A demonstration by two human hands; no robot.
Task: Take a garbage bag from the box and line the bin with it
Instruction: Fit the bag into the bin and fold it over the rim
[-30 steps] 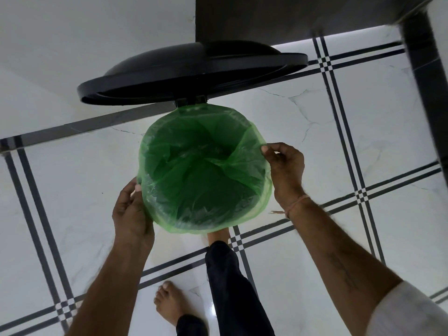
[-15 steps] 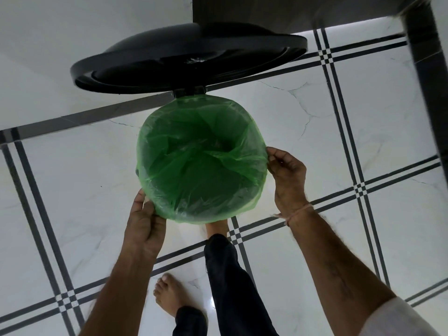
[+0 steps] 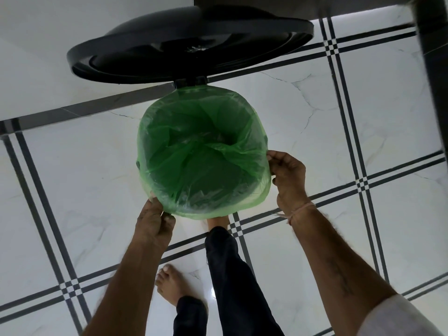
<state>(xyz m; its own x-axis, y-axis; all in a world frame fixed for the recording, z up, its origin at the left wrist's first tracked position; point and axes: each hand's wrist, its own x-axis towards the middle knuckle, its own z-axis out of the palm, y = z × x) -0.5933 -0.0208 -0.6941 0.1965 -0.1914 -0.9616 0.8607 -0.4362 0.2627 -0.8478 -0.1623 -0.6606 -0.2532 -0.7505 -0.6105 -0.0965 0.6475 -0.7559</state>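
White marble floor (image 3: 72,180) with dark inlaid double lines; grey wall behind. Black bin lid (image 3: 191,47) raised open. Green garbage bag (image 3: 203,161) folded over bin rim. Left hand (image 3: 152,221) pinched on near-left bag edge; right hand (image 3: 288,173) pinched on right edge. One bare foot under the bin's near edge.

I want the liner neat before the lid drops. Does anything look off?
Nothing is torn or spilled. The green bag is folded over the bin's rim all round, but its middle bunches up slack instead of lying against the walls. Both hands pinch its edge.
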